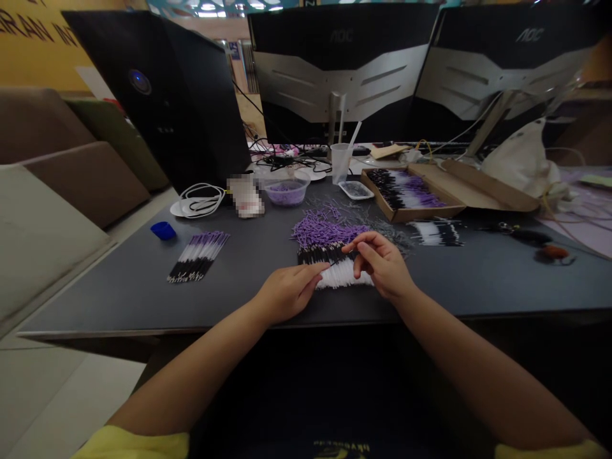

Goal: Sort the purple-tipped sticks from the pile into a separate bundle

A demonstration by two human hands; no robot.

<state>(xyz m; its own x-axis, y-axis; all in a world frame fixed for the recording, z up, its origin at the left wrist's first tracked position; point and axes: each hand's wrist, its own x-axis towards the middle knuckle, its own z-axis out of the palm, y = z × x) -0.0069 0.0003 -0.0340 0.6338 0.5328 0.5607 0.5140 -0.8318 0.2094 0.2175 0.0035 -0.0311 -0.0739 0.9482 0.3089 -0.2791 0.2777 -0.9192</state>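
My left hand (pixel 289 293) is closed in a pinch at the near left edge of a pile of thin sticks. Something small and dark shows at its fingertips, too fine to name. To its right, my right hand (pixel 382 264) is raised over the pile with thumb and fingers curled together; what they hold, if anything, cannot be made out. Under and between the hands lie black-and-white sticks (pixel 342 274) in a row. Just behind them is a heap of small purple pieces (pixel 318 226), with loose grey pieces (pixel 394 236) to the right.
A row of finished-looking purple, white and black sticks (pixel 198 255) lies left, near a blue ring-shaped object (pixel 163 231). Behind stand a clear bowl (pixel 287 191), a plastic cup (pixel 340 166), a small white tray (pixel 356 190) and an open cardboard box (pixel 425 213) of sticks. Monitors (pixel 342 70) line the back.
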